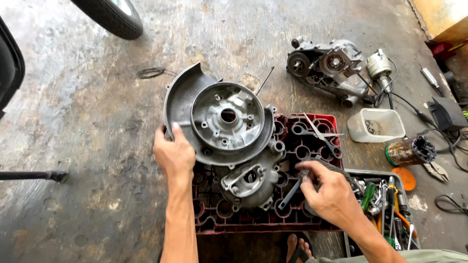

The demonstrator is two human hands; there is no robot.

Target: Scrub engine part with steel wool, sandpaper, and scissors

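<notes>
left hand (174,155) steadying engine casing (225,131) — right hand (329,192) pinching spanner (291,192)

left hand (174,155) grips engine casing (226,131) (on red crate (312,146)) | right hand (331,195) holds wrench (291,193)

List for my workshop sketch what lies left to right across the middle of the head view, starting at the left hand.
Left hand → engine casing → right hand → clear tub → rusty can → pliers
</notes>
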